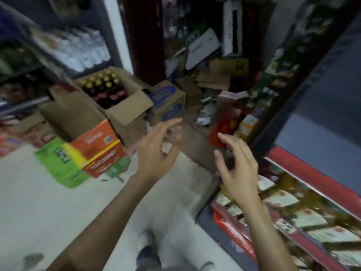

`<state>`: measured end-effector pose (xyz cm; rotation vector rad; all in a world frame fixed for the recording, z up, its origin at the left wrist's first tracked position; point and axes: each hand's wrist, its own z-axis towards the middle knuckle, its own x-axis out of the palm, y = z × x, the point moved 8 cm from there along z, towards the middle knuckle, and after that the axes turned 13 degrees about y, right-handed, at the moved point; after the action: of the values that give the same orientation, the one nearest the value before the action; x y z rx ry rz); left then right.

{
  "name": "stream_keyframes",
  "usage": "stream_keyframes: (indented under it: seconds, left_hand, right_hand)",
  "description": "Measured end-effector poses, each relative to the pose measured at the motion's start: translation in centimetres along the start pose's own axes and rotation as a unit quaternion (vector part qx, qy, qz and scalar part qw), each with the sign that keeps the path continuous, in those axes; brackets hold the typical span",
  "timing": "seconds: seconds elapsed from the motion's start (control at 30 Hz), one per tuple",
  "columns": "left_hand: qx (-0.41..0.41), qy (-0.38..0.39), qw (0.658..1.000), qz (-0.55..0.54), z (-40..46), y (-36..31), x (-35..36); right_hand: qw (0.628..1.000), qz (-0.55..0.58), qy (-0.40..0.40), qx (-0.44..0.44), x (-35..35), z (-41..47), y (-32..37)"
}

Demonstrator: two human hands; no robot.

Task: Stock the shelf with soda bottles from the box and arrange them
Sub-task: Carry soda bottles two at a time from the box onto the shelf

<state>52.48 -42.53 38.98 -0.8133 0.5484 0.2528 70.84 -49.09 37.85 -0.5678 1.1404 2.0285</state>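
Both hands are empty here. The left hand (156,151) hangs in mid-air with fingers loosely spread, and the right hand (237,169) is beside it, fingers loosely curled around nothing. This looks like the gap between bottles, a fetch not yet begun. The open cardboard box (125,112) sits on the floor up and to the left, well apart from both hands, and dark soda bottles (106,89) with yellow caps stand upright inside it. The left hand is nearer to it. The next move calls for a reach across to grip a bottle by the neck, then a carry to the shelf (304,194) on the right.
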Motion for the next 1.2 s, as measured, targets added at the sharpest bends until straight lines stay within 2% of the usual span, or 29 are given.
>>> stream_keyframes:
  seconds: [0.17, 0.4, 0.53, 0.63, 0.77, 0.97, 1.2]
  left_hand:
    - [-0.207, 0.097, 0.972, 0.056, -6.7, 15.6, -5.8]
    - [-0.420, 0.126, 0.898, 0.045, -12.0, 32.0, -10.8]
    - [-0.429, 0.124, 0.894, 0.026, -8.5, 39.4, -10.7]
    - [-0.428, 0.108, 0.897, 0.029, -3.3, 45.0, -10.3]
    - [-0.456, 0.102, 0.882, 0.059, 3.3, 53.2, -10.1]
    - [-0.510, 0.114, 0.851, 0.054, 10.9, 66.0, -10.0]
    - [-0.532, 0.147, 0.834, 0.021, 15.2, 80.1, -7.8]
  right_hand:
    - [0.981, 0.017, 0.158, 0.110, 16.7, 1.6, -1.9]
    - [0.925, 0.015, 0.319, 0.208, 32.9, 6.2, -3.2]
    - [0.905, 0.046, 0.376, 0.195, 40.6, 11.7, -4.6]
    - [0.904, 0.049, 0.387, 0.174, 45.4, 18.3, -6.2]
    - [0.905, 0.059, 0.396, 0.141, 51.5, 28.1, -8.3]
    - [0.893, 0.091, 0.407, 0.169, 61.3, 40.1, -12.1]
    - [0.872, 0.114, 0.413, 0.237, 73.3, 47.1, -18.3]
